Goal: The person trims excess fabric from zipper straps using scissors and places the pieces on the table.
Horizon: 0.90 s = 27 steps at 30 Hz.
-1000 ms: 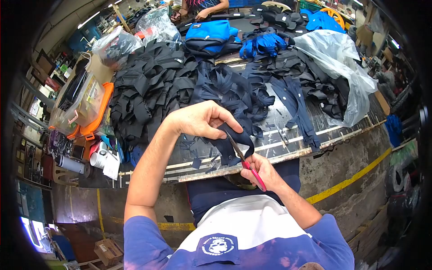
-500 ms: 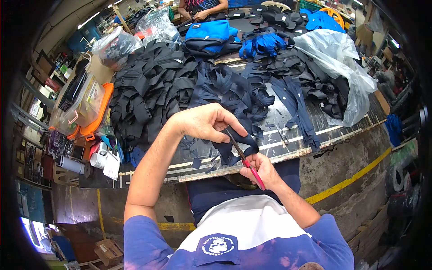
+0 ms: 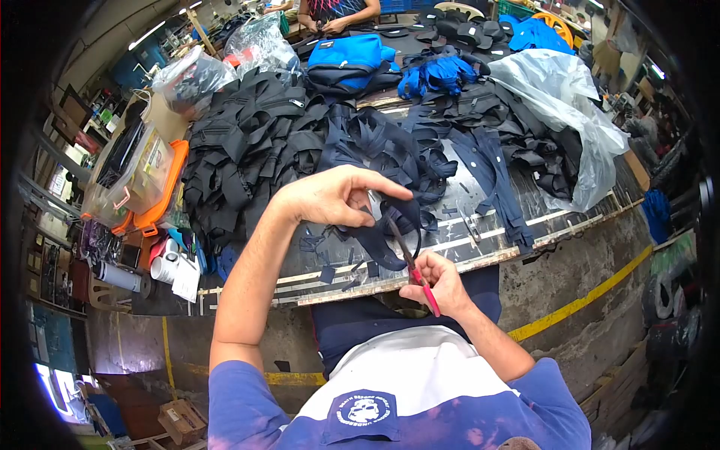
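Observation:
My left hand (image 3: 336, 198) is raised over the near table edge, its index finger stretched out and its other fingers curled on a dark navy fabric strip (image 3: 381, 247). The strip hangs in a curved loop below those fingers. In my right hand (image 3: 441, 282) is a pair of scissors (image 3: 421, 287) with red handles, blades pointing up and away from me beside the loop. Whether the blades touch the fabric I cannot tell. Just beyond my hands lies a heap of navy strips (image 3: 379, 142), and small dark offcuts (image 3: 328, 274) are scattered below my left hand.
A big pile of black strips (image 3: 251, 142) covers the table's left side. Further back are a blue bag (image 3: 346, 60) and blue strips (image 3: 439, 73). Clear plastic sheeting (image 3: 559, 90) lies over black pieces at right. Another person (image 3: 339, 11) stands across the table.
My left index finger has straightened and the strip has swung into a more open loop. The scissors have shifted only slightly in my right hand.

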### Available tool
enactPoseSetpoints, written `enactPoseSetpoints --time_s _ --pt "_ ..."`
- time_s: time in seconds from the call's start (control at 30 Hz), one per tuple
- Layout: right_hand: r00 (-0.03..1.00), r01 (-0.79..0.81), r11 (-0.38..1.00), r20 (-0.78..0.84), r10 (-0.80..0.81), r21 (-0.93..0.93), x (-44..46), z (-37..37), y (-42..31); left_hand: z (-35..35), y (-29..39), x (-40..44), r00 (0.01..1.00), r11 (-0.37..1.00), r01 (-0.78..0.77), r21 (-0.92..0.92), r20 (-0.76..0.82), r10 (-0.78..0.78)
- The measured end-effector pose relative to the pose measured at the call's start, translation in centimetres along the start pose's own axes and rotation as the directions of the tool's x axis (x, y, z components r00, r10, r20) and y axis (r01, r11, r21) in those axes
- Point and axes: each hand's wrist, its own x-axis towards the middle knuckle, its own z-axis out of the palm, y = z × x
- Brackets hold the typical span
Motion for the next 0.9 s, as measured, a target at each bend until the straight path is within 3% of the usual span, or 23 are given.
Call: enactPoseSetpoints --time_s 0.03,0.13,0.27,0.4,0.5,0.53,0.63,0.77,0.87,0.9 --pt "1.000 0.000 1.000 0.000 0.000 0.000 0.0 0.1 -0.2 -0.1 0.4 -0.1 1.000 1.000 0.009 0.017 -0.029 -0.009" --pt "0.966 0.215 0.964 -0.176 -0.188 0.154 0.4 1.7 -3.4 -0.2 1.7 -0.3 0.996 0.998 0.028 0.050 -0.086 -0.024" --pt "0.938 0.217 0.970 -0.298 -0.175 0.113 3.4 2.4 -6.5 0.5 3.1 0.7 0.998 0.998 -0.053 0.040 -0.044 0.055" --pt "0.967 0.167 0.969 -0.221 -0.126 0.179 5.2 2.3 -6.6 0.7 3.1 1.3 0.982 0.983 -0.151 0.099 -0.096 0.161" --pt "0.960 0.158 0.961 -0.262 -0.096 0.226 5.4 2.4 -7.2 1.8 2.3 1.3 0.859 0.940 -0.224 -0.257 -0.508 0.065" --pt "0.956 0.154 0.956 -0.283 -0.081 0.249 5.4 2.4 -7.4 2.0 1.2 1.2 0.861 0.940 -0.222 -0.258 -0.504 0.065" --pt "0.939 0.182 0.965 -0.325 -0.112 0.191 5.8 1.5 -6.8 2.9 -3.7 0.8 0.734 0.767 -0.362 -0.529 -0.670 -0.116" --pt "0.923 0.206 0.973 -0.352 -0.157 0.107 6.2 1.3 -6.7 8.1 -5.5 1.3 0.715 0.688 -0.457 -0.564 -0.693 -0.093" --pt "0.922 0.205 0.975 -0.350 -0.163 0.085 6.4 1.5 -6.4 9.9 -5.9 2.0 0.588 0.841 -0.380 -0.386 -0.802 -0.103" --pt "0.922 0.201 0.976 -0.352 -0.158 0.088 6.4 1.5 -6.3 10.0 -5.8 2.1 0.587 0.841 -0.379 -0.386 -0.803 -0.103"
